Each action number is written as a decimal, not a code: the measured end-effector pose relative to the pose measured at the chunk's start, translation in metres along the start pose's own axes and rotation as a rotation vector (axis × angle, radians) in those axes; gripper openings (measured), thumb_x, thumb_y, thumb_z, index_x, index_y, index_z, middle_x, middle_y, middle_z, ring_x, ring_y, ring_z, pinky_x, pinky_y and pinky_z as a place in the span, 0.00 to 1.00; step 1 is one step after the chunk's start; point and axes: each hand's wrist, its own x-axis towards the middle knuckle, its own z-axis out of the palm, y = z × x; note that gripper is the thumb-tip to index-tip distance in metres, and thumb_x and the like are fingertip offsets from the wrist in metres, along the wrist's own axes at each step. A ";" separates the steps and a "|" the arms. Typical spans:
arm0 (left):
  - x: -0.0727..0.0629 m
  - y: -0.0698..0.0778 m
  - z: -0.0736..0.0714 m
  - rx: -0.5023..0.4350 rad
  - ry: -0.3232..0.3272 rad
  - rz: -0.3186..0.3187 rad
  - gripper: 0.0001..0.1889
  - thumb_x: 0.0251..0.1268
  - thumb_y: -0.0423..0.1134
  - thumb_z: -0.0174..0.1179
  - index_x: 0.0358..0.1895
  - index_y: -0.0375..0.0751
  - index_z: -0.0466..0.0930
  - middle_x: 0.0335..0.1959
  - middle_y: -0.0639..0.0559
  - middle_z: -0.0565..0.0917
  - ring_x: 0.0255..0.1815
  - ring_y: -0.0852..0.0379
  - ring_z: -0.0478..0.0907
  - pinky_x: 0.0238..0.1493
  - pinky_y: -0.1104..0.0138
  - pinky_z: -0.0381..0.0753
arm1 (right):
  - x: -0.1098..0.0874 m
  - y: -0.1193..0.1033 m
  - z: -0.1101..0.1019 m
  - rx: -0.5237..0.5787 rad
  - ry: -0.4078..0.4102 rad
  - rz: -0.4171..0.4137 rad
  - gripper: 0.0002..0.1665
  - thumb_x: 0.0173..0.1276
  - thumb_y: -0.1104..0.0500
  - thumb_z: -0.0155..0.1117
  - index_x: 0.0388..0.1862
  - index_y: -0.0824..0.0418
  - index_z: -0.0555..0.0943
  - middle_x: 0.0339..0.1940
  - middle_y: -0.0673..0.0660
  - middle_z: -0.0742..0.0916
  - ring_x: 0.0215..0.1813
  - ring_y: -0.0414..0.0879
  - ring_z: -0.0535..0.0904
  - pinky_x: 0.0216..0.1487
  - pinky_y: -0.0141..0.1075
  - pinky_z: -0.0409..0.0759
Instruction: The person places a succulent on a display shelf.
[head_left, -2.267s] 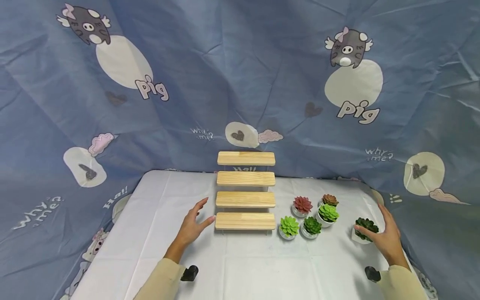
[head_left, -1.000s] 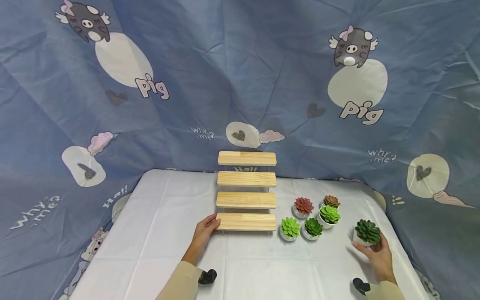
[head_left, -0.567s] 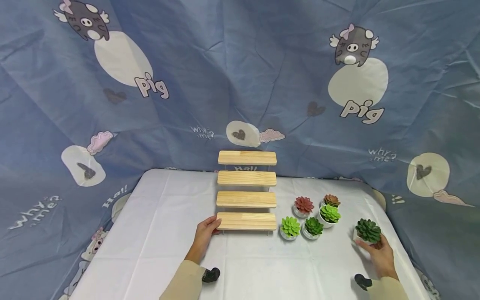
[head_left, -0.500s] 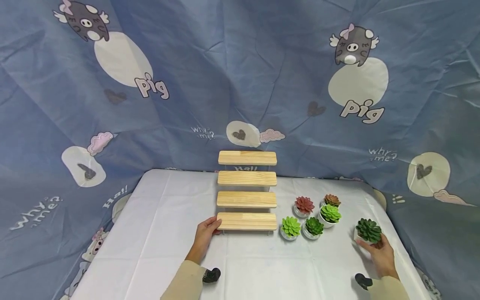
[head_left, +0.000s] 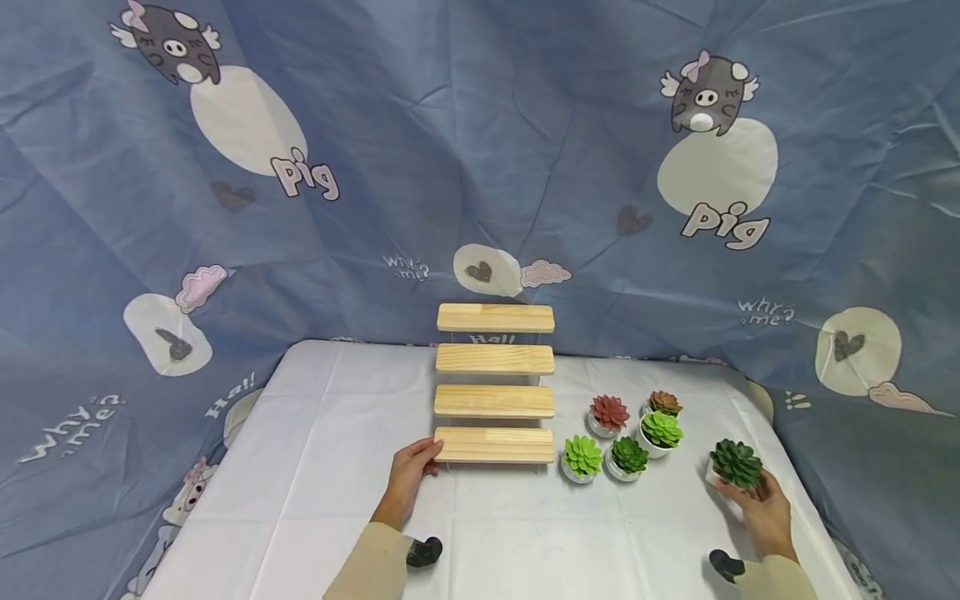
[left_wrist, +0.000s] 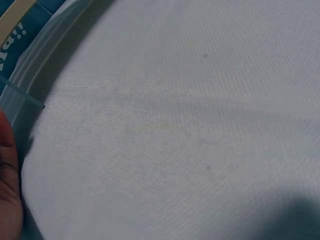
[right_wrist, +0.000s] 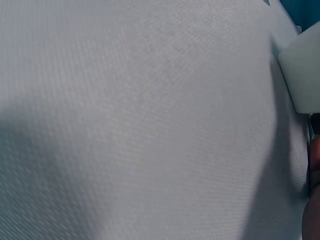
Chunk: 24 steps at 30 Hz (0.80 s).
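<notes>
At the left end of the lowest board of a tiered wooden display shelf [head_left: 495,445], my left hand [head_left: 409,477] grips the board's edge, thumb on top and fingers partly hidden beneath. Over at the right, my right hand [head_left: 765,512] holds a dark green succulent [head_left: 737,463] by its white pot [right_wrist: 304,75], with the plant tipped slightly. The right wrist view catches only the pot's corner and part of that hand [right_wrist: 313,200]. At the left wrist view's edge, a bit of my left hand [left_wrist: 9,185] shows beside the shelf's clear support [left_wrist: 22,92].
Between shelf and right hand stand several potted succulents: a light green one [head_left: 582,456], a dark green one [head_left: 628,455], a red one [head_left: 609,412], a bright green one [head_left: 661,430] and a brown one [head_left: 665,403]. A blue patterned curtain [head_left: 495,167] hangs behind the white-covered table [head_left: 540,542].
Since the earliest frame, my left hand has moved right and taken hold of the lowest board's end. My right hand has closed round the dark green succulent's pot. The last half second shows little movement.
</notes>
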 end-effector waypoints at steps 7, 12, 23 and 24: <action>0.002 -0.001 0.000 -0.005 0.019 -0.008 0.19 0.63 0.34 0.63 0.50 0.19 0.76 0.25 0.55 0.81 0.23 0.62 0.75 0.24 0.73 0.76 | -0.001 0.000 -0.001 0.012 0.006 -0.006 0.50 0.51 0.70 0.72 0.72 0.55 0.61 0.60 0.48 0.72 0.53 0.29 0.70 0.47 0.14 0.71; 0.005 -0.002 -0.001 0.005 0.035 -0.004 0.17 0.64 0.34 0.62 0.48 0.19 0.77 0.23 0.55 0.81 0.23 0.62 0.75 0.24 0.73 0.77 | -0.002 0.001 -0.001 0.045 0.018 -0.012 0.44 0.49 0.71 0.74 0.63 0.48 0.68 0.48 0.40 0.75 0.43 0.23 0.71 0.42 0.14 0.72; 0.000 -0.001 0.003 0.010 0.039 -0.023 0.18 0.63 0.36 0.64 0.47 0.21 0.78 0.25 0.54 0.81 0.22 0.62 0.76 0.25 0.73 0.77 | -0.006 -0.003 -0.004 0.020 0.040 -0.025 0.38 0.48 0.70 0.76 0.57 0.50 0.71 0.35 0.31 0.76 0.34 0.20 0.72 0.36 0.15 0.72; 0.000 -0.001 0.002 0.012 0.040 -0.023 0.18 0.63 0.36 0.64 0.47 0.21 0.78 0.25 0.54 0.81 0.23 0.62 0.76 0.25 0.73 0.78 | -0.006 -0.003 -0.004 -0.001 0.044 -0.007 0.41 0.48 0.68 0.77 0.61 0.53 0.71 0.38 0.34 0.77 0.34 0.20 0.71 0.36 0.14 0.71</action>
